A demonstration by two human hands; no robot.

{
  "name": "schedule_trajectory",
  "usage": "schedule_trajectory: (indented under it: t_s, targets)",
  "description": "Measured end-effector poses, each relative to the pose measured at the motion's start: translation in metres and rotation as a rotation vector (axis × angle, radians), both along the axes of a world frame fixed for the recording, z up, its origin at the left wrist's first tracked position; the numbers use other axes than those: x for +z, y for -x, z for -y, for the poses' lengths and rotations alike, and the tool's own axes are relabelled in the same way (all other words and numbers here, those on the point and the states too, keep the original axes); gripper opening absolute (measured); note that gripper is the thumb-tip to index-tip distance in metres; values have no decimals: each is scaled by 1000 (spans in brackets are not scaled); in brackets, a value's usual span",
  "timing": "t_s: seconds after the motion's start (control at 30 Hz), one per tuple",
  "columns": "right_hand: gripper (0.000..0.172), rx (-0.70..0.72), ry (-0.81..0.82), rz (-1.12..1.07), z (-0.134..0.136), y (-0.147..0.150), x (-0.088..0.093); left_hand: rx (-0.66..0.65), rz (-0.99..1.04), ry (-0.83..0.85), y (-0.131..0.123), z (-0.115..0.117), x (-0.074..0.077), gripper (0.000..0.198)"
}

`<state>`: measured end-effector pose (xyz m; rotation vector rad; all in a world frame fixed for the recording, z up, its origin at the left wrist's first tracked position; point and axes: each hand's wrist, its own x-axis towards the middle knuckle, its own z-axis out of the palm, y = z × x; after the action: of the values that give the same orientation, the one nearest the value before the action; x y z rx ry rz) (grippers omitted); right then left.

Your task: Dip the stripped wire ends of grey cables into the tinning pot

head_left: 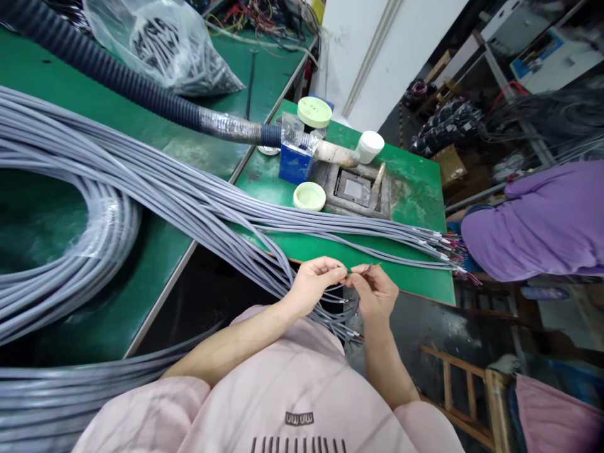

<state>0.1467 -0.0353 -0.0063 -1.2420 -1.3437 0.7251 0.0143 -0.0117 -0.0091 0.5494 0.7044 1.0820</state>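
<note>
Head view: left hand and right hand both clenched, pinching a thin wire end between fingertips. Wire lies crosswise between the nearly touching hands, just below the green counter edge. Long grey cable bundle runs beside, ends fanning right.

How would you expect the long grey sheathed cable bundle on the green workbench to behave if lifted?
It would probably sag, since the long grey sheathed cable bundle curves loosely across the green workbench. So many strands likely feel heavy. Single strands seem flexible, judging by loose ends near the left hand.
</note>
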Motion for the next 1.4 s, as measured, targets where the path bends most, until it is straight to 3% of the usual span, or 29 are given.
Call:
schedule_trajectory:
  t_s: [0.17,0.47,0.63,0.73,0.8,0.9,1.0,1.13,1.4]
  targets:
    - [7,49,-152,212,-9,-8,1,64,-106,-43,6,-4,3,31]
    - [9,11,-46,151,-25,6,3,80,-1,9,6,-11,-6,30]
    - [12,70,8,178,-39,13,13,128,-36,-16,11,-17,-6,33]
    - [15,92,13,298,-56,15,28,170,-242,-178,24,-24,-3,28]
    - [17,89,-3,401,-75,17,40,227,-490,-386,33,-30,-3,20]
    - [18,118,-41,552,-114,23,50,267,-882,-716,43,-38,-12,12]
    - [18,174,-37,736,-152,32,50,218,-1132,-900,44,-42,-25,16]
    - [17,210,45,1001,-183,44,42,207,-1284,-1050,39,-42,-35,22]
    - [21,206,152,1275,-197,54,37,225,-1335,-1135,38,-41,-39,23]
